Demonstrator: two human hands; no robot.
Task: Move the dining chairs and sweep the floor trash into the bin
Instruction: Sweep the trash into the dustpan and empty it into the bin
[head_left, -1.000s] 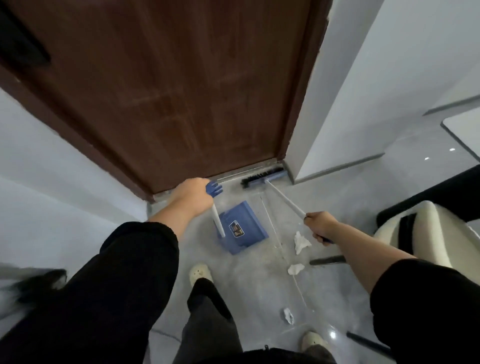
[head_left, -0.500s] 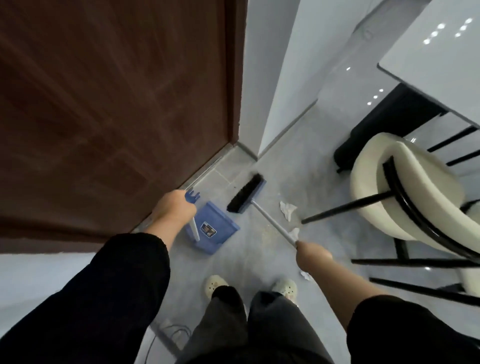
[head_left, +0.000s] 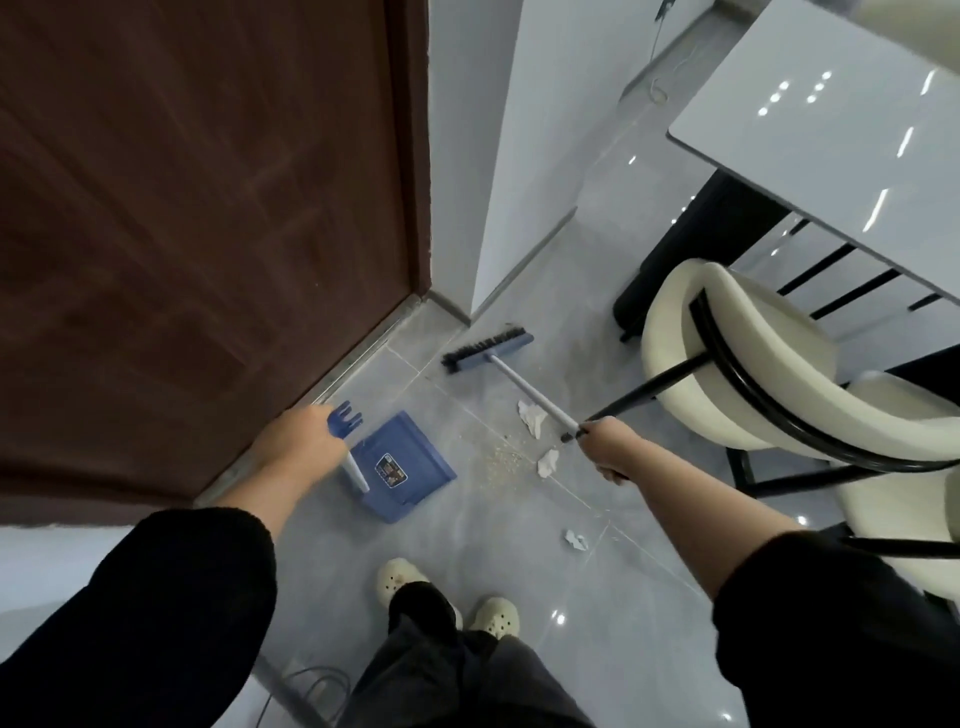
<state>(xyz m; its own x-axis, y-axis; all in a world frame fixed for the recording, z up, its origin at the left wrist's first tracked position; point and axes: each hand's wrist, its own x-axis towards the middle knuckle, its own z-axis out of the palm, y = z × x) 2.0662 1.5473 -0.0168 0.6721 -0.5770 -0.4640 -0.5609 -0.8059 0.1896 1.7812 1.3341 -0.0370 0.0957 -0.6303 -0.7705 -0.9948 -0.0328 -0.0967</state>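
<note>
My left hand (head_left: 298, 449) grips the top of the blue dustpan's handle, and the dustpan (head_left: 402, 465) rests on the grey floor by the door. My right hand (head_left: 605, 449) grips the broom's pale handle. The broom head (head_left: 485, 348), blue with black bristles, lies on the floor near the wall corner. White crumpled tissues (head_left: 532, 415) (head_left: 548, 462) (head_left: 575, 540) and a patch of crumbs (head_left: 501, 460) lie between dustpan and broom handle. A cream dining chair (head_left: 737, 358) with a black frame stands at the right.
A brown wooden door (head_left: 197, 208) fills the left. A white wall corner (head_left: 467, 156) stands behind the broom. The glossy white dining table (head_left: 831, 130) is at the upper right, over a black base. My feet in cream clogs (head_left: 400, 577) stand below the dustpan. A cable (head_left: 306, 680) lies near the bottom left.
The view has swung right, showing more of the table and chair. The broom head has moved away from the dustpan toward the wall corner. Both hands keep their grips.
</note>
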